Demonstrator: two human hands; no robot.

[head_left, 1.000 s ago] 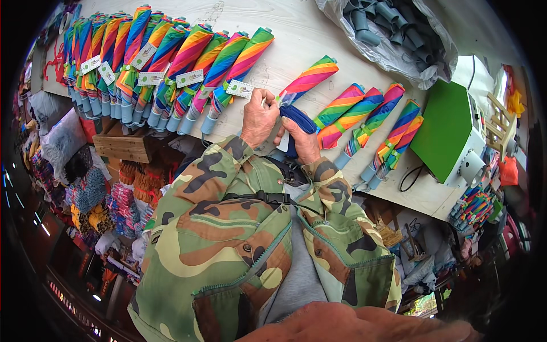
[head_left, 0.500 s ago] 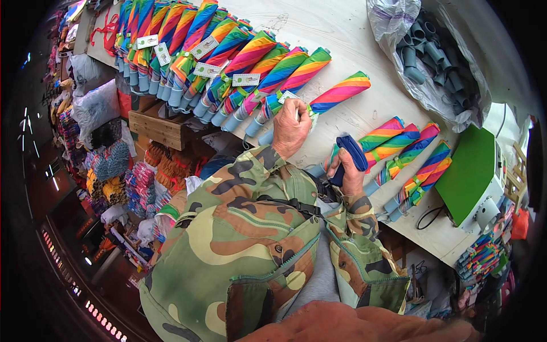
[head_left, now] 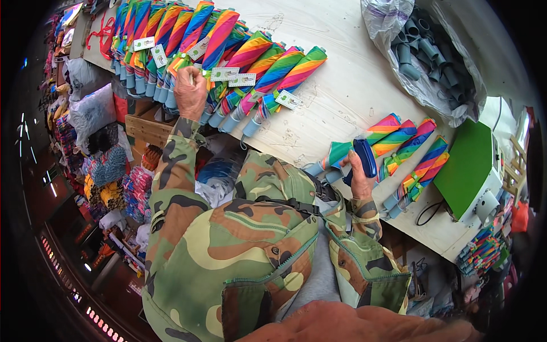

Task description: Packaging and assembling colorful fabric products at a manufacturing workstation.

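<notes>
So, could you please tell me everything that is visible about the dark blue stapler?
The stapler is dark blue and elongated, with rounded edges and a smooth surface that looks like plastic or painted metal. The right hand grips it, hiding part; its upper end projects beyond the hand, slightly tilted. It overlaps the folded rainbow umbrellas near the table's near edge. Whether it touches them cannot be told.

Cannot see the whole plastic bag (head_left: 380, 41), cut off above; left of it, cannot fully see one umbrella (head_left: 221, 37) behind the left hand (head_left: 191, 94).
</notes>
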